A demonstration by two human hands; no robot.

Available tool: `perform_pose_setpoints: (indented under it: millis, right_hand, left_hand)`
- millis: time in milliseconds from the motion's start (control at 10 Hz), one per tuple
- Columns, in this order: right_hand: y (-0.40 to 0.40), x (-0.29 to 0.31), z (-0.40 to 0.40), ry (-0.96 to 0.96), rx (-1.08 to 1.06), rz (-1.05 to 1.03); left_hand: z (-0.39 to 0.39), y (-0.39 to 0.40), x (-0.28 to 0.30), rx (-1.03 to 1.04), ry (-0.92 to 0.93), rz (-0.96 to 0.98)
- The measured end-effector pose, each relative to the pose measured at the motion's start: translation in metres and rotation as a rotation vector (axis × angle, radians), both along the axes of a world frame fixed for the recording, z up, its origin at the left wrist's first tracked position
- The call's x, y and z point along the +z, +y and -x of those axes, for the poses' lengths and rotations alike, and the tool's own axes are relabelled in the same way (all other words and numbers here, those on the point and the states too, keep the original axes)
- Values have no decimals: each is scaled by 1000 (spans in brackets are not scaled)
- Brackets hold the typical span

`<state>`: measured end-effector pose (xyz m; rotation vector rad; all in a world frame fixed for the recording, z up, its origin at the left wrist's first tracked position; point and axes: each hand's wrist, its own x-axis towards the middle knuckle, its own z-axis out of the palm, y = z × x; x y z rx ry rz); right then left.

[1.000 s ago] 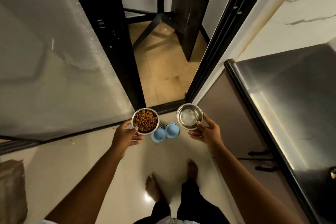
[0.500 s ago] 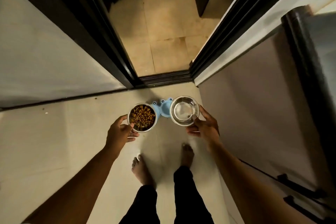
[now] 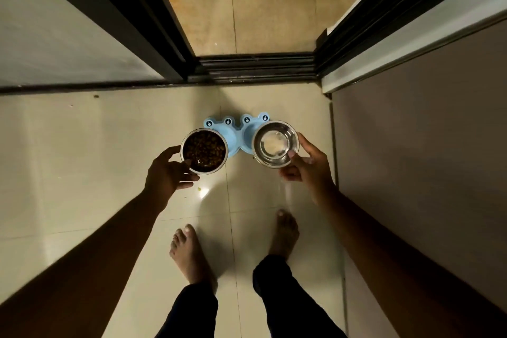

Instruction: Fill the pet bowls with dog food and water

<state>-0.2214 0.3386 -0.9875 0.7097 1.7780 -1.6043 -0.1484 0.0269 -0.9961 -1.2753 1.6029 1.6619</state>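
Food bowl [image 3: 204,151] in left hand [image 3: 164,175]

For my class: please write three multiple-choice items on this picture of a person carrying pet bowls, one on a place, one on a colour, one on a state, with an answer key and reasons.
1. Where does the pet bowl stand sit?
A. on the floor in front of the bare feet
B. on a counter
C. outside, beyond the door track

2. What colour is the stand?
A. red
B. light blue
C. black

3. What is in the steel bowl held by the left hand?
A. nothing
B. only water
C. brown dog food

Answers:
1 A: it rests on the pale tiles short of the door track.
2 B: its plastic is light blue.
3 C: brown kibble fills it; the bowl in the right hand shows only shiny metal, perhaps with clear water.
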Motion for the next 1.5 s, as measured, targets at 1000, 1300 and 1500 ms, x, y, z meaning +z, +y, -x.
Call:
perform_pose_setpoints:
  millis: [1000, 1300, 1500]
  right_hand:
    - [-11, -207, 26, 84, 197, -132]
    - [-9, -191, 18, 258, 273, -403]
    - [-11, -133, 9, 448, 464, -677]
  left_hand:
    - [25, 30, -184, -232, -18, 281]
    - [23, 35, -161, -505, -18, 629]
    - [11, 35, -98, -610, 159, 696]
